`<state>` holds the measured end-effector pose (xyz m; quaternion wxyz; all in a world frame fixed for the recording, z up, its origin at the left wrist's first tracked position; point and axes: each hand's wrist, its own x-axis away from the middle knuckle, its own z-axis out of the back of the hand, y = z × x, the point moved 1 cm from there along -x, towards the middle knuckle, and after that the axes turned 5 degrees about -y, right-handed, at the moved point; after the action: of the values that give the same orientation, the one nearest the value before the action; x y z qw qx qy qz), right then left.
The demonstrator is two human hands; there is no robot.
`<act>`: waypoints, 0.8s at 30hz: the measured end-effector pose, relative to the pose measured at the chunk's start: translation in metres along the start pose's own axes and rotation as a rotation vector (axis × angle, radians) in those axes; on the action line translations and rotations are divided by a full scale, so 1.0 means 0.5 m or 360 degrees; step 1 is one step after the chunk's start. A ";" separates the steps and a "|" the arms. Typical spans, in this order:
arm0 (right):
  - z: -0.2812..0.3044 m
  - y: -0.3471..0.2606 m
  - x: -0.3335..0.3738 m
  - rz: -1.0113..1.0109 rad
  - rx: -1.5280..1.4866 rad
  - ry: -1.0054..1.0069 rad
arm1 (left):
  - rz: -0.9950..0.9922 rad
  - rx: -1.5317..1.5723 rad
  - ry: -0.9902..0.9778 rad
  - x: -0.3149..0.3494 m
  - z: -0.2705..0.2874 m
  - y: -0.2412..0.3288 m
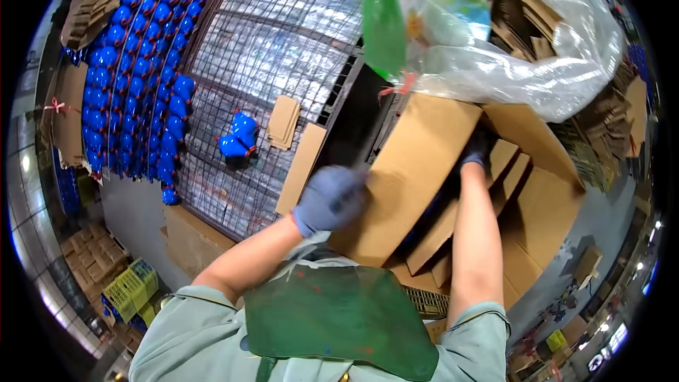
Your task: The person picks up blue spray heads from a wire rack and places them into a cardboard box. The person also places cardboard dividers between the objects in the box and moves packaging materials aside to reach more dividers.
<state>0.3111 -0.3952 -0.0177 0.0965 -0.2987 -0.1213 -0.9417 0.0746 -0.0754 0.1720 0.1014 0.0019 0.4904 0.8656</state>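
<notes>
My left hand (329, 201), in a grey-blue glove, is beside the left flap (410, 180) of a large open cardboard box (548, 219). Its fingers look curled but are smeared by motion, so I cannot tell if they hold anything. My right arm reaches down into the box, among several upright cardboard dividers (511, 180). Only the gloved back of my right hand (478, 150) shows in the shadow; its fingers are hidden. Left of my left hand, a long cardboard strip (300, 168) and a small stack of cardboard pieces (283, 122) lie on the wire-mesh table.
Two or so shiny blue pieces (239, 136) rest on the mesh table (265, 35). Rows of similar blue pieces (138, 64) are piled at the left. Behind the box sits a clear plastic bag (488, 78) with cardboard scraps. A yellow crate (132, 286) stands at lower left.
</notes>
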 end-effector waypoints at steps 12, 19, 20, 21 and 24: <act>0.127 0.015 0.157 -0.0292 -0.2269 0.0106 | 0.2230 -0.0913 0.0260 0.316 0.179 -0.786; 0.175 -0.273 0.429 -0.0013 -0.1131 0.0885 | 0.2042 0.0175 0.0604 0.328 0.316 -0.811; 0.177 -0.278 0.430 -0.0075 -0.1057 0.0898 | 0.2045 0.1291 0.0433 0.320 0.306 -0.775; 0.181 -0.276 0.431 -0.0150 -0.0984 0.0917 | 0.1899 0.2393 0.0174 0.302 0.295 -0.723; 0.188 -0.270 0.439 -0.0159 -0.1290 0.0918 | 0.1588 0.2418 0.0518 0.150 0.228 -0.459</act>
<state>0.1511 -0.2637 0.1622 -0.0429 -0.0333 0.2719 -0.9608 0.0529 0.1491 0.0292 -0.3821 0.1575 0.8772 0.2443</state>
